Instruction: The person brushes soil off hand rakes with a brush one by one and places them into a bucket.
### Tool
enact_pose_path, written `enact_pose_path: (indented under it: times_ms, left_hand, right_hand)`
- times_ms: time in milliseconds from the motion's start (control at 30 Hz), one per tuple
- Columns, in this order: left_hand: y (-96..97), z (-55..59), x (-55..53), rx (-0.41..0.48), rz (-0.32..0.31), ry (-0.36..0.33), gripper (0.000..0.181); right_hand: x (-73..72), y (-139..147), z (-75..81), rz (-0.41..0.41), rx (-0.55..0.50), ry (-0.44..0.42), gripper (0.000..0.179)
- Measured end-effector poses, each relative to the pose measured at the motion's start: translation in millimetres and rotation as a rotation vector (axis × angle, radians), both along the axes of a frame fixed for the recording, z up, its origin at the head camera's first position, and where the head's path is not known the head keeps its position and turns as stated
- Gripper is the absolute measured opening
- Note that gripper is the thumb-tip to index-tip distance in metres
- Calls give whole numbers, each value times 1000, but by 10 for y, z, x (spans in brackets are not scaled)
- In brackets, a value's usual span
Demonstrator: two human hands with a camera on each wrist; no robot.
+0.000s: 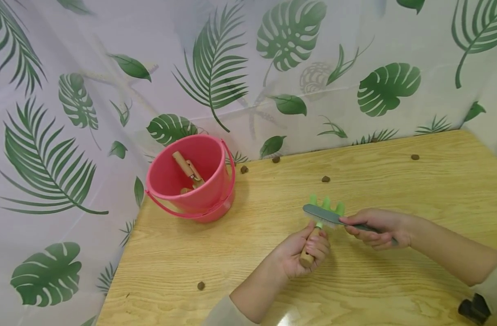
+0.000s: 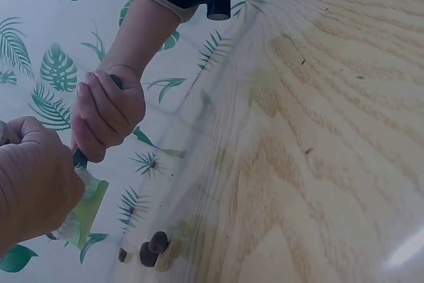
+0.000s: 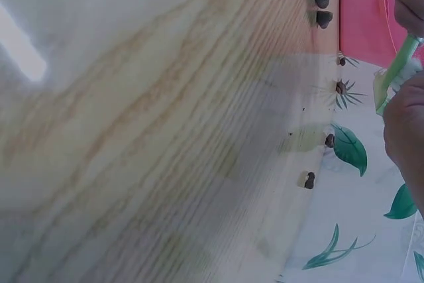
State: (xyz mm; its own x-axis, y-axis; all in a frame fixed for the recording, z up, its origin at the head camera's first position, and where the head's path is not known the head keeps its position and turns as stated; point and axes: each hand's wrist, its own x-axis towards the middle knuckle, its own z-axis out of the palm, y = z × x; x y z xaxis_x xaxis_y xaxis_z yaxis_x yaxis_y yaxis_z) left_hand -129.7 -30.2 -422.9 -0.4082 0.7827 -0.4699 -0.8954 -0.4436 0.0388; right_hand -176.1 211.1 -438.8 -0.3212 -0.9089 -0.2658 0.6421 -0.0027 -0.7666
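Observation:
My left hand (image 1: 299,253) grips the short wooden handle of a small hand rake (image 1: 306,259), its light green tines (image 1: 326,203) pointing away from me over the table. My right hand (image 1: 380,228) holds a grey-green brush (image 1: 323,214) by its slim handle. The brush head lies across the base of the tines, white bristles facing down onto them. In the left wrist view the right fist (image 2: 109,107) wraps the brush handle, and the green rake head (image 2: 91,213) shows beside the left hand (image 2: 33,183). The right wrist view catches the rake (image 3: 397,64) between both hands.
A pink bucket (image 1: 215,192) stands at the table's back left, with wooden-handled tools (image 1: 184,164) inside. Several brown lumps lie scattered on the wood-grain table (image 1: 171,253), one at front left (image 1: 201,285) and another behind the rake (image 1: 325,179). A leaf-print cloth (image 1: 240,90) hangs behind.

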Motion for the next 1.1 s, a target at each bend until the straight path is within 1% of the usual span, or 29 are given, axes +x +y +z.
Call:
enact_pose_path:
  times_ms: [133, 233, 333, 433, 567, 667, 800, 1000, 1100]
  left_hand:
    - [-6, -7, -3, -10, -15, 30, 38]
    - [-1, -2, 2, -14, -20, 39, 38]
    - [7, 5, 7, -19, -29, 40, 38]
    - [15, 10, 11, -27, -34, 35, 39]
    - [22, 8, 16, -32, -31, 30, 39]
    - [23, 7, 20, -31, -29, 40, 39]
    - [26, 15, 21, -39, -23, 51, 39]
    - [32, 6, 21, -58, -21, 54, 39]
    - [35, -4, 24, -67, -30, 58, 40]
  right_hand:
    - [-20, 14, -8, -25, 104, 121, 38]
    - [-32, 36, -1, -37, 175, 209, 37]
    - [-36, 40, 16, -53, 270, 307, 38]
    - [-18, 5, 34, -77, 372, 448, 42]
    - [33, -69, 51, -125, 481, 662, 46]
    - [80, -101, 65, -163, 555, 782, 45]
    - [132, -94, 80, -197, 618, 872, 43]
    - [147, -60, 69, -191, 652, 933, 42]
    - [133, -61, 53, -182, 697, 975, 41]
